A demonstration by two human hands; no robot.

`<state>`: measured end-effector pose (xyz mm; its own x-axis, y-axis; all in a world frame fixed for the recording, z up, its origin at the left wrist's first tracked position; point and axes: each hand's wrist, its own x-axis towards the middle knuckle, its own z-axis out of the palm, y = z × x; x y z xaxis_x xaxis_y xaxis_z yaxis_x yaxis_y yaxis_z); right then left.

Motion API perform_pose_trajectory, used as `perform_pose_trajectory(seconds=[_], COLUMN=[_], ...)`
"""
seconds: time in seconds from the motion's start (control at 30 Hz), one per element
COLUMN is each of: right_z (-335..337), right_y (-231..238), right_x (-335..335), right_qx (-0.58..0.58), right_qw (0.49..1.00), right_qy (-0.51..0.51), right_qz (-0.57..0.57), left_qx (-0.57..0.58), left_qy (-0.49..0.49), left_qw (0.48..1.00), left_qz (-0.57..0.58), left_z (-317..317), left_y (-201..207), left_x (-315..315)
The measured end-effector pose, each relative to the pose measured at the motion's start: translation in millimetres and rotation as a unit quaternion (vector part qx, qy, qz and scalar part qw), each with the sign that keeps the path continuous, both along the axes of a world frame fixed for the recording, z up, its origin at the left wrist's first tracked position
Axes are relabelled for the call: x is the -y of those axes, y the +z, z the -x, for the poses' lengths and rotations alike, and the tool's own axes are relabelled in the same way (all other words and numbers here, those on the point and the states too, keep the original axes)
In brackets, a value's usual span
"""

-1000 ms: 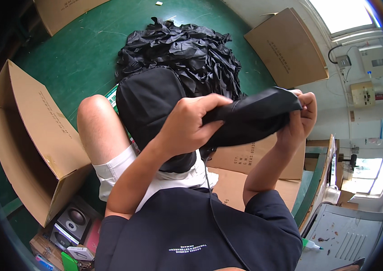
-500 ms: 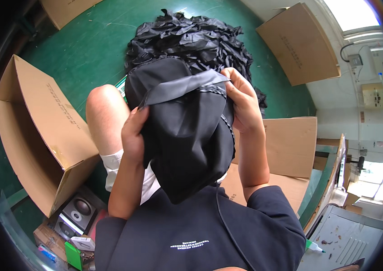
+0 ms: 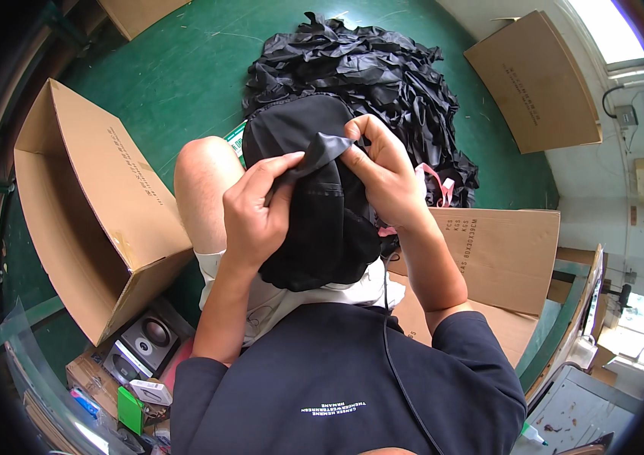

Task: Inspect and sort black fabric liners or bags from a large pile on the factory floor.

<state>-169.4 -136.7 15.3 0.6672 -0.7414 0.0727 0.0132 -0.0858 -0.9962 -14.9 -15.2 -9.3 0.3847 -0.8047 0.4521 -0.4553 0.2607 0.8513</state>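
A black sewn fabric piece (image 3: 303, 250) with stitched edges lies over my lap. Its far part is a rounded flap (image 3: 292, 121) reaching toward the heap. My left hand (image 3: 257, 208) pinches a strip of its edge (image 3: 326, 149) between thumb and fingers. The strip's other end is in the closed fingers of my right hand (image 3: 390, 178). Between the two hands the strip is short and folded, and it looks greyer and shinier than the rest. A pink strap (image 3: 434, 182) shows beside my right wrist; I cannot tell what it belongs to.
Beyond my knees a large heap of black fabric pieces (image 3: 367, 64) covers the green floor. An open carton (image 3: 109, 189) stands at left, with other cardboard (image 3: 538, 80) at far right and by my right elbow. A speaker (image 3: 147, 341) and small boxes sit at lower left.
My hands have come closer together, and the strip stretched wide between them is now short and folded. The fabric's near end has drawn back off my shirt. A pink strap has come into sight.
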Motion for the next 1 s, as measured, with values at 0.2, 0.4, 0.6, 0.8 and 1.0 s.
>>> perform_pose_trajectory(seconds=[0.2,0.4,0.6,0.8,1.0], right_z=[18,32,53,72,74], right_y=[11,8,-8,-17,-14], right_x=[2,7,8,13,54], right_qx=[0.021,0.145,0.361,0.374,0.22], right_qw=[0.992,0.895,0.799,0.824,0.921], right_qy=[0.049,0.192,0.283,0.214,0.12], right_qz=[-0.116,-0.375,-0.39,-0.368,-0.297], left_qx=[-0.485,-0.633,-0.713,-0.643,-0.671], left_qy=[-0.192,-0.277,-0.26,-0.273,-0.16], left_qw=[0.851,0.723,0.65,0.71,0.724], left_qz=[-0.051,-0.018,0.046,0.09,-0.002], left_z=[-24,-31,-41,-41,-39], left_y=[-11,-26,-61,-68,-56], left_x=[-17,-28,-49,-64,-42])
